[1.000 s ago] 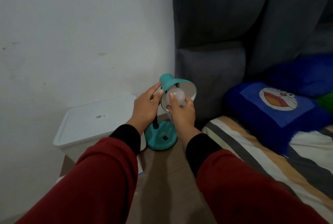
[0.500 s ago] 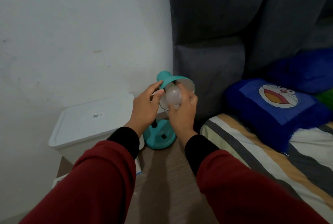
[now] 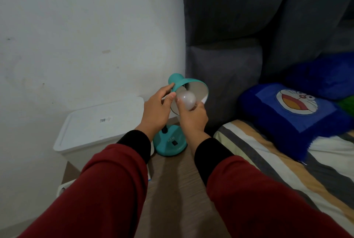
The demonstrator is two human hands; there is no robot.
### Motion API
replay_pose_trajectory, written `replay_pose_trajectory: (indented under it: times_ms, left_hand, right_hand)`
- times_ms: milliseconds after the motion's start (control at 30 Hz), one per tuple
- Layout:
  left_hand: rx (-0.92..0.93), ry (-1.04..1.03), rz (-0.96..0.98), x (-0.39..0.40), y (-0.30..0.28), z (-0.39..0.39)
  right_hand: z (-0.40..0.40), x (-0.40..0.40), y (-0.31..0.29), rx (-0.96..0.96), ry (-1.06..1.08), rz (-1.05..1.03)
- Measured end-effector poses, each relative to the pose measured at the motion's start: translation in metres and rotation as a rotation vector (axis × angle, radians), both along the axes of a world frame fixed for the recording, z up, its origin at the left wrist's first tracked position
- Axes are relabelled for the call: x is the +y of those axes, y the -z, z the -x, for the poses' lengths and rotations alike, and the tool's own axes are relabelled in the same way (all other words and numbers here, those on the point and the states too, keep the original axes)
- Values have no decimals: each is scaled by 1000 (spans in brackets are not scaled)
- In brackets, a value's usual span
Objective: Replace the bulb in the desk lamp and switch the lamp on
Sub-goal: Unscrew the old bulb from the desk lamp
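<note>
Dim bedroom corner it was, pale wall (image 3: pixel 76 26) on one side, grey headboard (image 3: pixel 224 69) on the other, a wood-grain tabletop (image 3: pixel 178 180) low between them. And right at the centre of it, the fingertips (image 3: pixel 179 100) of the right hand (image 3: pixel 192 118) were curled round the frosted bulb (image 3: pixel 186 100), cupping it from below at the mouth of the teal lamp shade (image 3: pixel 188 85). Just beside them, the left hand (image 3: pixel 157 110) pinched the shade's narrow neck, thumb under, fingers over, steadying it. So this read as the screwing step, bulb at the socket. Going in or coming out? Couldn't call it from one look.

If it was going in, the next move called for small clockwise twists with the shade held rigid, then a reach down below the hands to the dark switch (image 3: pixel 174 143) on the lamp base (image 3: pixel 170 142).

Out past the left knuckles sat a white lidded bin (image 3: pixel 99 124); out past the right wrist, striped bedding (image 3: pixel 287 170) and a blue cartoon cushion (image 3: pixel 295 107).

Hidden: the socket and the bulb's threads, buried inside the shade; the lamp's stem, mostly behind the left hand. No spare bulb showed, and no plug or cord could be made out.
</note>
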State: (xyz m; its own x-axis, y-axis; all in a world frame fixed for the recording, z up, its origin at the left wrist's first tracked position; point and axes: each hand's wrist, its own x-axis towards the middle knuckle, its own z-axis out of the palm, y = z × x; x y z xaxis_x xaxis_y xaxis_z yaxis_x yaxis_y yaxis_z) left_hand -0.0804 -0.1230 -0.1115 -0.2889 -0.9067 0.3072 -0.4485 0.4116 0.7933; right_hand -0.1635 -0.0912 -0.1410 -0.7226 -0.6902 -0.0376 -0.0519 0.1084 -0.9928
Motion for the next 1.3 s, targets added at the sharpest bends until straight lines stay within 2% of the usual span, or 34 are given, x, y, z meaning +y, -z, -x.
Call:
replay_pose_trajectory:
  times_ms: [133,267,300,433,600,700,767,867,900,1033,1133,1200,1300]
  left_hand:
    - [-20,4,4,0,-1,-2]
    - [-8,0,-13,-1,-2,-2]
    - [-1,-3,-18,0,-2,-1]
    - [-11,3,-12,1,-3,-1]
    - [-22,2,-14,2,-5,-1]
    - [-36,-1,-20,3,-7,-2]
    - [-48,6,-31,4,-9,-2]
    - [-40,10,-38,4,-9,-1]
    - [-38,9,-41,4,-9,-1]
    - [-35,4,-46,5,-10,0]
    - [-36,11,-47,6,-10,1]
    - [-37,7,-47,6,-10,1]
    - [-43,1,-46,5,-10,-1]
  right_hand:
    - [7,2,-2,154,-31,-4]
    - [0,0,-5,-159,-27,81]
    - [0,0,-5,-168,-14,78]
    - [6,4,-2,45,-20,81]
    - [1,0,-2,-194,-6,95]
    - [7,1,-2,-41,2,89]
    - [7,0,-3,-15,-22,99]
    - [0,1,-9,-240,-6,142]
    - [0,-1,-9,-257,7,131]
    - [9,-1,-4,-114,-26,129]
    - [5,-1,-3,-314,-70,166]
    - [5,-1,-4,-389,-48,107]
    - [12,0,0,-183,-58,108]
